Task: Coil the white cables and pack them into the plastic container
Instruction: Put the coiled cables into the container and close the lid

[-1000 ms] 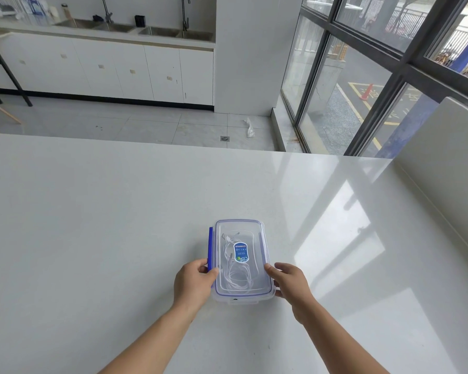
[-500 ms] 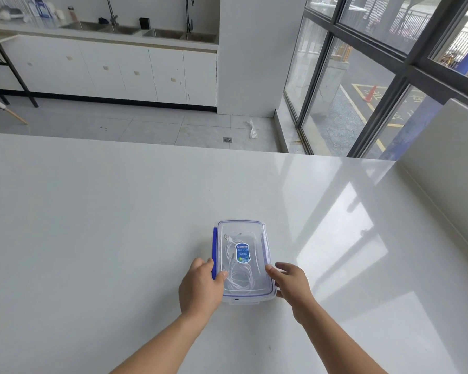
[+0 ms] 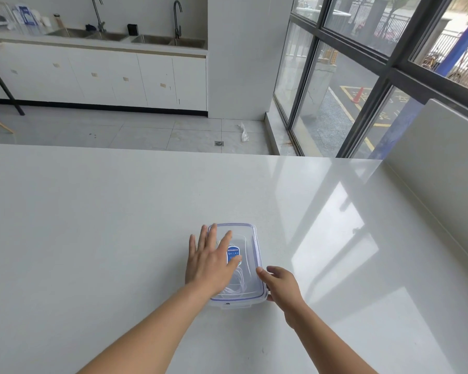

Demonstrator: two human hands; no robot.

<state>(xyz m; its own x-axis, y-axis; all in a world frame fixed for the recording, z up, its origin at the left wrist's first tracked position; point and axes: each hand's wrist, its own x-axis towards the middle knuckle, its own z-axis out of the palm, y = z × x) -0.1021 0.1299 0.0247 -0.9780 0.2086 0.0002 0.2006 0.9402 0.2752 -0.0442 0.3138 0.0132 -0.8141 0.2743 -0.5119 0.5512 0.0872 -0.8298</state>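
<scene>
- The left hand lies flat, palm down, with its fingers spread wide over the left half of the clear lid; it grips nothing.
- Whether the palm actually presses on the lid or hovers just above it cannot be told.
- The plastic container sits under that hand on the white table, its long side running away from the person, its near end just ahead of the left wrist.
- The lid has a blue seal line around its edge and a blue label at its middle, partly covered by the left thumb and index finger.
- The white cables show through the lid as loose loops inside the container, just right of the left palm, near the container's near end.
- The right hand rests against the container's near right corner, fingers loosely curled and partly open, thumb tip touching the lid's right rim; it does not close around anything.
- The two hands flank the container's near end, left on top, right at the side.
</scene>
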